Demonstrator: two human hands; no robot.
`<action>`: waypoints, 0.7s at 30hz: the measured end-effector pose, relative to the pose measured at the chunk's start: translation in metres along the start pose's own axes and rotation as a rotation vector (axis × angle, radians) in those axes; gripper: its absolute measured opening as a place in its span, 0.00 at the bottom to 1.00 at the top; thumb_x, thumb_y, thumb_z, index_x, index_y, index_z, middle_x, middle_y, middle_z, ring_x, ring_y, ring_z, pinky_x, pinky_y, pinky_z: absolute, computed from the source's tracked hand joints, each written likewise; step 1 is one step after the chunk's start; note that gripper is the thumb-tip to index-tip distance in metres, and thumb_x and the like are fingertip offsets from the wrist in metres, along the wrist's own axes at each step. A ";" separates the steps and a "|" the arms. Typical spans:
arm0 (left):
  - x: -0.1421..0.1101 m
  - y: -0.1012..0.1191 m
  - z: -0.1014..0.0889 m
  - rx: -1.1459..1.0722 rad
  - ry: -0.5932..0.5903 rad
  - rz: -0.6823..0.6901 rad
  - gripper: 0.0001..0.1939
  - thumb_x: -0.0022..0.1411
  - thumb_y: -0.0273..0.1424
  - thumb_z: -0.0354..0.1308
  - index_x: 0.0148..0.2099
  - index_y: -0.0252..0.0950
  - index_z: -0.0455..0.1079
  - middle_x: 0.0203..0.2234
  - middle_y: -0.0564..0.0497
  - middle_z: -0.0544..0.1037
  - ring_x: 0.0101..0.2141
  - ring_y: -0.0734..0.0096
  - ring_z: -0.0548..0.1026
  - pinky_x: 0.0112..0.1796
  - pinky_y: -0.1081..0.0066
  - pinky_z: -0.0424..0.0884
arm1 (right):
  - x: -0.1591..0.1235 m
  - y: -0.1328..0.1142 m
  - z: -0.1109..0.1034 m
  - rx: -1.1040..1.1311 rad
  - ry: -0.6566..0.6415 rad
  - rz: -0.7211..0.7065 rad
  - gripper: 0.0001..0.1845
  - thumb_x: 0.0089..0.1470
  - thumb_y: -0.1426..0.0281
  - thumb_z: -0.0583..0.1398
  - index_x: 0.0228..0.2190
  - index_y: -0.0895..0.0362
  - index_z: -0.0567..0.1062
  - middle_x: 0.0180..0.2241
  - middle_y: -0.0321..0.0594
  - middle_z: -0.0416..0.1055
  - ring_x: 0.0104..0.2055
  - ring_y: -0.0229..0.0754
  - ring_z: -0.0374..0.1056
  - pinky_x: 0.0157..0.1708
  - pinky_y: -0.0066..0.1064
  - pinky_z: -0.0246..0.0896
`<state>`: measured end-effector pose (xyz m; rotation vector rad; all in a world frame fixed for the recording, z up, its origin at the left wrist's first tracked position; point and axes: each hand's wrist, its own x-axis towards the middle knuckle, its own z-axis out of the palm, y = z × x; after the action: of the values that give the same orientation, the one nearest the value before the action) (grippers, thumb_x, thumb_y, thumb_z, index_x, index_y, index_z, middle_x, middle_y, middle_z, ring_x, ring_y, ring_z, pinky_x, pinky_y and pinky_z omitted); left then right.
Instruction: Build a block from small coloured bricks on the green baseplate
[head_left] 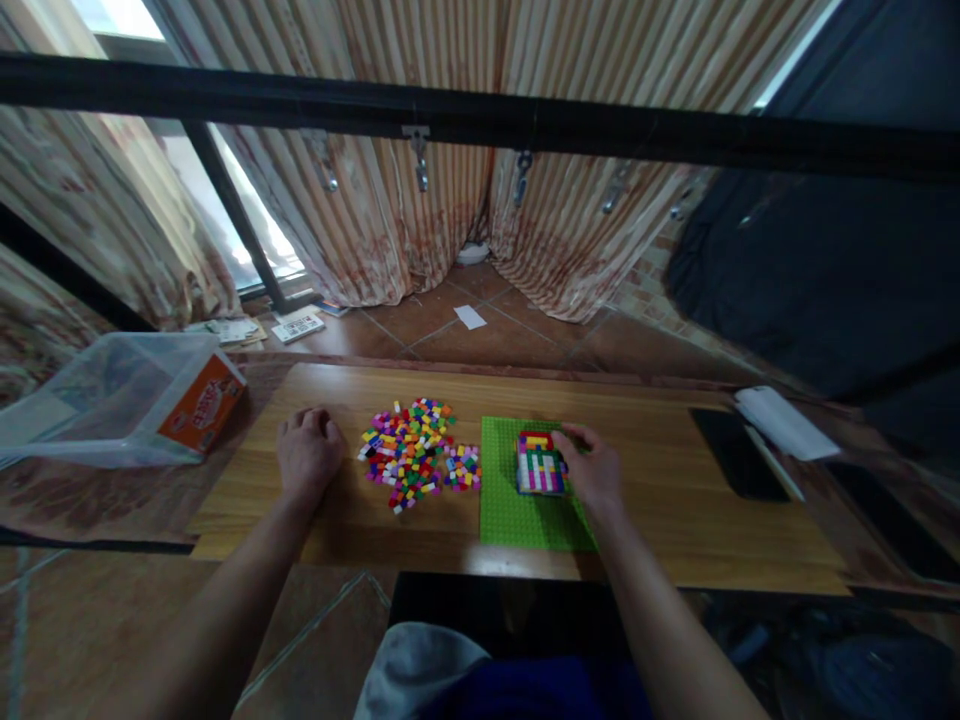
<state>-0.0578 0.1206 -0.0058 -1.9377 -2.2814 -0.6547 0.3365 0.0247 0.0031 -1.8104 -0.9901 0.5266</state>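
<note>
A block build of small multicoloured toy bricks (pixel 540 472) stands on a green studded baseplate (pixel 501 520). At the upper right edge of the build is my right hand (pixel 592 465), its thumb and fingers drawn together. Whatever lies between those fingertips is too small to make out. My left hand (pixel 307 452) rests on the wooden tabletop with curled fingers and no object showing in it. Between the left hand and the baseplate lies a large loose pile of toy bricks (pixel 409 450). A smaller cluster of bricks (pixel 462 468) touches the baseplate's left edge.
A clear plastic bin (pixel 127 385) with an orange label stands beyond the table's left end. To the right lie a black flat tablet-like object (pixel 739 455) and a white object (pixel 787 422). A dark metal bar (pixel 465 118) crosses above, before striped curtains (pixel 420 220).
</note>
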 end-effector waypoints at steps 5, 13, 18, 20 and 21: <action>-0.003 -0.001 0.002 0.003 0.030 0.037 0.19 0.63 0.32 0.46 0.48 0.31 0.73 0.46 0.38 0.76 0.49 0.52 0.71 0.54 0.58 0.64 | -0.003 0.003 0.002 0.004 0.014 -0.025 0.25 0.47 0.50 0.61 0.37 0.57 0.81 0.37 0.47 0.79 0.39 0.49 0.73 0.43 0.41 0.65; -0.006 0.003 0.003 -0.008 0.027 0.026 0.16 0.64 0.30 0.46 0.46 0.32 0.73 0.46 0.39 0.76 0.48 0.54 0.71 0.53 0.58 0.65 | -0.005 -0.015 -0.009 -0.258 0.065 -0.289 0.27 0.54 0.50 0.55 0.39 0.60 0.79 0.41 0.53 0.77 0.45 0.54 0.70 0.49 0.47 0.61; -0.007 0.003 0.002 -0.016 0.014 0.012 0.14 0.64 0.30 0.47 0.43 0.33 0.73 0.45 0.40 0.76 0.48 0.55 0.71 0.53 0.59 0.65 | -0.029 -0.068 0.029 -0.211 -0.120 -0.574 0.19 0.61 0.58 0.52 0.38 0.55 0.79 0.40 0.46 0.77 0.44 0.48 0.71 0.48 0.41 0.62; -0.007 0.004 0.001 -0.018 0.016 0.007 0.14 0.64 0.30 0.47 0.44 0.33 0.73 0.45 0.40 0.76 0.48 0.54 0.71 0.53 0.59 0.65 | -0.037 -0.083 0.055 -0.207 -0.288 -0.619 0.18 0.61 0.63 0.51 0.39 0.55 0.79 0.40 0.45 0.77 0.44 0.46 0.71 0.47 0.37 0.63; -0.007 0.004 0.001 -0.021 0.017 0.009 0.14 0.64 0.29 0.47 0.44 0.33 0.72 0.46 0.40 0.76 0.48 0.54 0.71 0.53 0.59 0.65 | -0.039 -0.089 0.068 -0.235 -0.346 -0.633 0.17 0.61 0.65 0.52 0.40 0.55 0.79 0.40 0.44 0.77 0.44 0.46 0.71 0.47 0.37 0.63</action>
<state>-0.0527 0.1147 -0.0075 -1.9425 -2.2639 -0.6936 0.2300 0.0477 0.0501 -1.5038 -1.8382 0.3353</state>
